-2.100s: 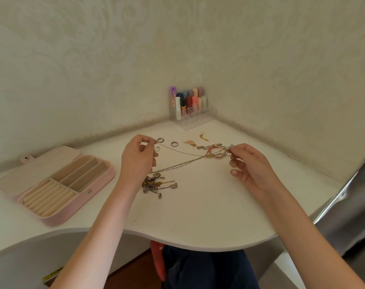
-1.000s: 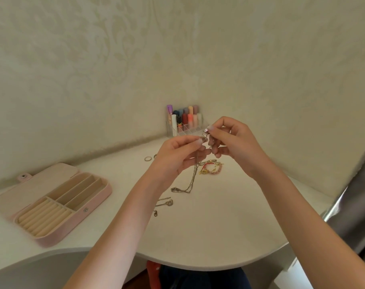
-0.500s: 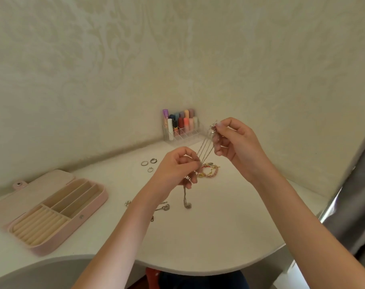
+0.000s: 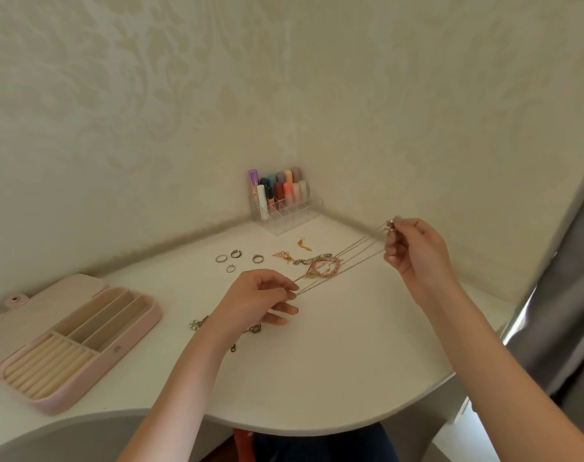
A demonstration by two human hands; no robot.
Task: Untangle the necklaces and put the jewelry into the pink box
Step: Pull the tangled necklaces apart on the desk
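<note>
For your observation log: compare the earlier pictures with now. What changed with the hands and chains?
The hands drew apart: right hand went up and right, left hand down, stretching the chains between them. Both keep their grip. The open pink box and rings stayed put.

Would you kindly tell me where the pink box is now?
In the head view, the pink box lies open at the table's left edge, left of the left hand.
</note>
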